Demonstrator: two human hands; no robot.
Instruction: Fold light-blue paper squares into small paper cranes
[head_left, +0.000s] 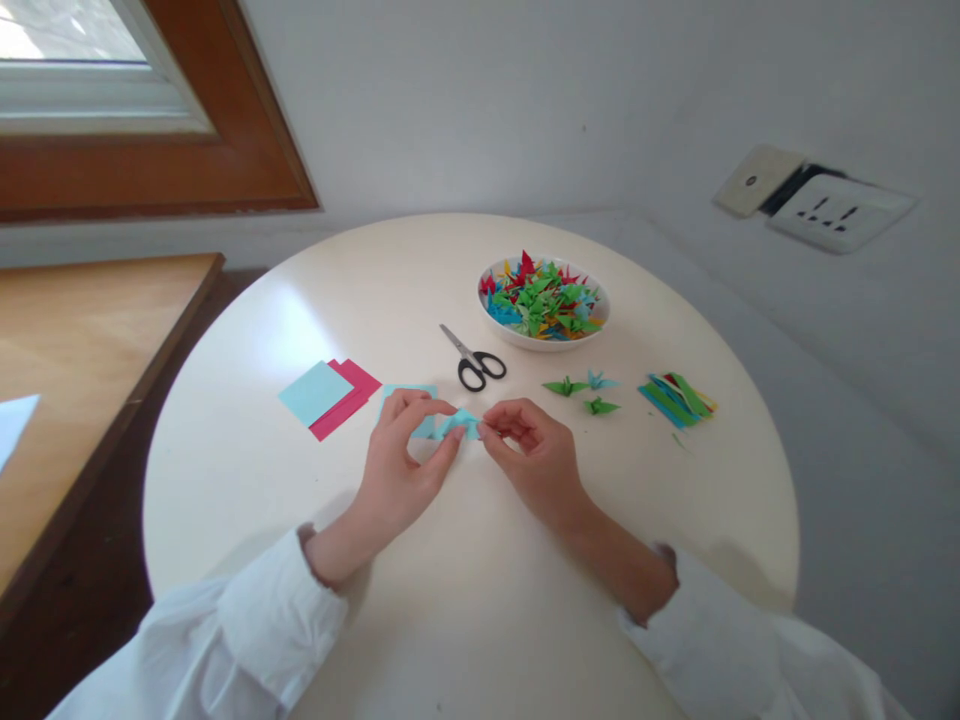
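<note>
I see a big round table [375, 290]. The left hand [397, 465] and the right hand [532, 455] are low over it, close together. Behind them sits a bowl [544, 343] full of paper birds (so many colours). Blue and pink sheets [330, 397] lie to the left and coloured strips [677, 398] to the right. The scissors [474, 360] lie just behind the hands, and three little birds [568, 386] lie near the bowl. Smallest is the folded blue paper [459, 425]. It lies sideways between both hands, and each hand pinches one end. Nothing is in the way.
</note>
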